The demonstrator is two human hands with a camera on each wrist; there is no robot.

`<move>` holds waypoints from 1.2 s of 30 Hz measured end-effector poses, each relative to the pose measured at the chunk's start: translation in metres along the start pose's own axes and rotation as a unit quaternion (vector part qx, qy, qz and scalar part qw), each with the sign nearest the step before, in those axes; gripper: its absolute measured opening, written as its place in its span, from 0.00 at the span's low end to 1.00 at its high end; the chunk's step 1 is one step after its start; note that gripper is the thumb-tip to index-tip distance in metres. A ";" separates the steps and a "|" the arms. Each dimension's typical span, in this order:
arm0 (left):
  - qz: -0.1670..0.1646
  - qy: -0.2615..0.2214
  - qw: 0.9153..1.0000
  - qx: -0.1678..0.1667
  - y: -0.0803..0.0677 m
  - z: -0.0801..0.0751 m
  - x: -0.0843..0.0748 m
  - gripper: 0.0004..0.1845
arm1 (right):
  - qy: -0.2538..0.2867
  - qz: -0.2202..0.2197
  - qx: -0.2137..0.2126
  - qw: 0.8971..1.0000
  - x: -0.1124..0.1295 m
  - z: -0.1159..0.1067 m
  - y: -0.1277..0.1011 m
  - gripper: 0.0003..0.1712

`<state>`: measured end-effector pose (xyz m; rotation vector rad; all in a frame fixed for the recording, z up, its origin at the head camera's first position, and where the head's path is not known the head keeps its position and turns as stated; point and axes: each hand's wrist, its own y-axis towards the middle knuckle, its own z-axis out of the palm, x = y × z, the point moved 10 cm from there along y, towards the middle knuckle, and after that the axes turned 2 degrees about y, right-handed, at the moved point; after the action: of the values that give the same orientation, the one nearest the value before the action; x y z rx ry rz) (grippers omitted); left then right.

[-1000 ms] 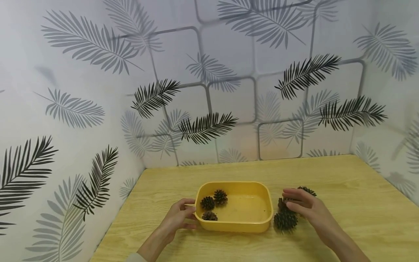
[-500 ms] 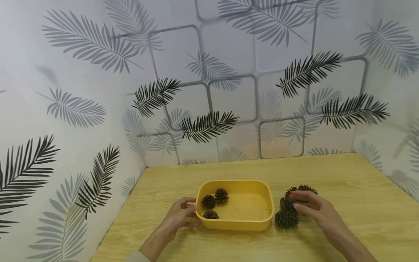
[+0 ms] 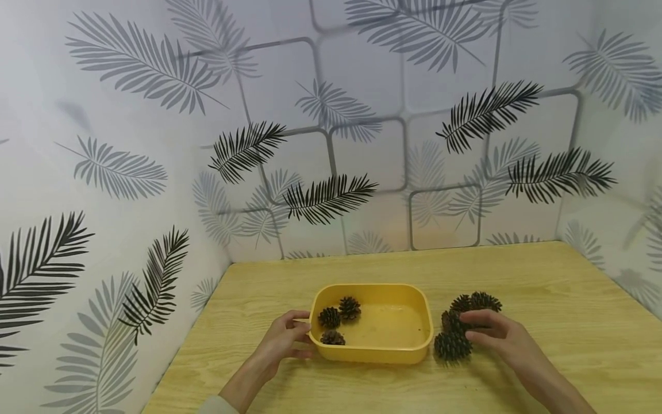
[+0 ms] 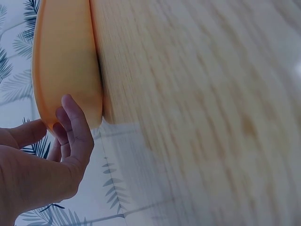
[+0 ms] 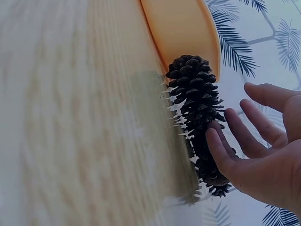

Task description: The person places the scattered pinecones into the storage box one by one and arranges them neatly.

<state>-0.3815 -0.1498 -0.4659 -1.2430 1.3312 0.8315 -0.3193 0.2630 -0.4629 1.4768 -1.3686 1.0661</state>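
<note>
A yellow tray (image 3: pixel 377 355) sits on the wooden table (image 3: pixel 543 345). Three pine cones (image 3: pixel 329 317) lie in its left half. My left hand (image 3: pixel 295 336) holds the tray's left end, thumb on top and fingers beneath; in the left wrist view the left hand (image 4: pixel 56 132) pinches the tray's (image 4: pixel 66 61) corner. Right of the tray lies a cluster of several pine cones (image 3: pixel 452 346). My right hand (image 3: pixel 478 325) rests over them with fingers relaxed and spread. In the right wrist view the right hand's (image 5: pixel 254 146) lowest finger touches the pine cones (image 5: pixel 195 94) beside the tray (image 5: pixel 183 23).
Leaf-patterned walls (image 3: pixel 155 172) close the table on the left, back and right. Bare tabletop stretches behind the tray and to the far right. The tray's right half holds nothing.
My right hand has drawn slightly right and toward me, uncovering more of the cone cluster. The left hand and the tray have stayed put.
</note>
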 end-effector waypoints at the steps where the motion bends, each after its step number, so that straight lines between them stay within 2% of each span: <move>1: 0.001 0.000 1.000 0.001 0.000 0.000 0.000 0.22 | -0.003 0.001 0.004 1.000 0.000 0.001 0.000 0.29; 6: 0.001 -0.003 1.000 0.001 0.000 0.000 0.000 0.22 | -0.020 0.014 0.017 1.000 -0.004 0.004 0.000 0.29; 13: 0.000 -0.003 1.000 0.000 0.002 0.000 0.001 0.22 | -0.009 0.022 0.034 0.999 -0.009 0.005 0.003 0.28; 21: 0.003 0.000 1.000 0.004 0.001 0.000 0.001 0.23 | -0.015 0.028 0.028 0.999 -0.010 0.007 0.002 0.27; 32: -0.002 0.002 1.000 0.001 0.001 -0.001 0.001 0.23 | -0.040 0.020 0.051 0.998 -0.011 0.016 0.004 0.28; 36: -0.002 0.000 1.000 0.001 0.001 -0.001 0.001 0.23 | -0.037 0.001 0.064 0.997 -0.009 0.018 0.005 0.28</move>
<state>-0.3827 -0.1507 -0.4667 -1.2437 1.3292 0.8263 -0.3236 0.2482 -0.4763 1.6231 -1.3755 1.1279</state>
